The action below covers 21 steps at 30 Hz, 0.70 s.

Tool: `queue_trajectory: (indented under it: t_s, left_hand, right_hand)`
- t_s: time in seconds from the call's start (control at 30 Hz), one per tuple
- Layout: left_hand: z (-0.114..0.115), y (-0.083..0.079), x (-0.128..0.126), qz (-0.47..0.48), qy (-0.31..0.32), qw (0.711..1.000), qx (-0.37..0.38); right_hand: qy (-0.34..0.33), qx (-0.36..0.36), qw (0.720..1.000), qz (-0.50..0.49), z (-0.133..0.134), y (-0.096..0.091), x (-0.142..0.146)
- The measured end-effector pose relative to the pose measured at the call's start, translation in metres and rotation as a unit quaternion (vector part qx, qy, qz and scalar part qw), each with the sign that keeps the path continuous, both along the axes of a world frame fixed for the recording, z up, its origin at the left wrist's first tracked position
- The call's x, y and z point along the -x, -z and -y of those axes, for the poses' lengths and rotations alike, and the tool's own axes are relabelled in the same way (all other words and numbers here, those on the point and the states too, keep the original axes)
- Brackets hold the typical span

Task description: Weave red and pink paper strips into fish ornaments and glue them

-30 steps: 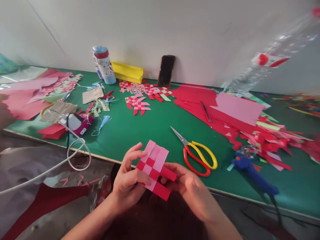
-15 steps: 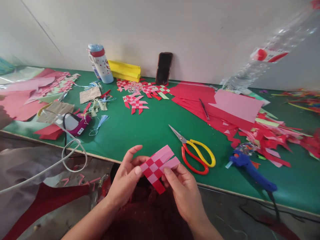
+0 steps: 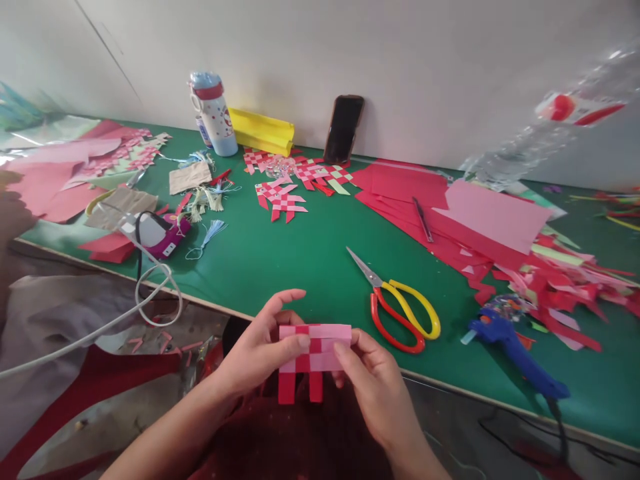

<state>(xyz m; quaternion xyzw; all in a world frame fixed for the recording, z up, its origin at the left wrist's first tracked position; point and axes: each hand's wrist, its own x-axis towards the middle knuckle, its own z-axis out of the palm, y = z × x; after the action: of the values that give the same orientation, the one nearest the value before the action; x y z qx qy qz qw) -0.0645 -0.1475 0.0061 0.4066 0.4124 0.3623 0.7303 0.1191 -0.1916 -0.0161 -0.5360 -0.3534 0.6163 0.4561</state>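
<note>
A woven paper piece (image 3: 316,363) in red and pink checks is held in front of me, just off the table's near edge. Two red strips hang from its lower side and pink strips reach to the right. My left hand (image 3: 265,347) pinches its left part, thumb on top and index finger raised. With thumb and fingers, my right hand (image 3: 373,370) grips the pink strips at the right end. Scissors (image 3: 400,307) with one red and one yellow handle lie on the table beyond my right hand, blades together.
A blue glue gun (image 3: 520,353) lies at right near paper scraps (image 3: 575,280). Red sheets (image 3: 400,187) carry a dark pen (image 3: 423,220). Finished woven paper fish (image 3: 281,199), a phone (image 3: 344,129) and a flask (image 3: 215,115) stand or lie farther back. A white cable (image 3: 100,339) hangs at left.
The woven piece has turned from a diagonal tilt to nearly level, its red strips now pointing down. My left thumb has moved farther onto it. The view has shifted slightly.
</note>
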Motion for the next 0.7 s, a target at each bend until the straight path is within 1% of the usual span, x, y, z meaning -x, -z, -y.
queue_trajectory:
  t_s: [0.07, 0.13, 0.23, 0.3, 0.5, 0.63, 0.7]
  left_hand:
    - [0.001, 0.003, 0.0, 0.03, -0.026, 0.999, 0.017]
    - [0.002, 0.007, 0.0, 0.058, -0.03, 0.997, 0.033]
    - [0.004, 0.009, 0.001, 0.071, -0.003, 0.997, 0.035]
    - [0.005, 0.01, 0.001, 0.06, 0.02, 0.997, 0.033]
    - [0.005, 0.011, 0.003, 0.022, 0.031, 0.999, 0.004]
    - [0.003, 0.004, 0.009, -0.012, 0.067, 0.997, -0.032]
    - [0.002, 0.001, 0.011, -0.015, 0.069, 0.997, -0.043]
  right_hand:
    - [0.029, -0.002, 1.0, -0.007, 0.003, 0.004, 0.002]
    - [0.066, -0.002, 0.998, -0.022, 0.005, 0.007, 0.004]
    - [0.111, -0.01, 0.993, -0.044, 0.009, 0.009, 0.003]
    - [0.122, -0.009, 0.991, -0.049, 0.009, 0.01, 0.003]
    - [0.102, 0.007, 0.993, -0.053, 0.009, 0.011, 0.004]
    - [0.069, 0.009, 0.997, -0.044, 0.009, 0.009, 0.005]
    - [0.05, 0.008, 0.998, -0.026, 0.009, 0.004, 0.005]
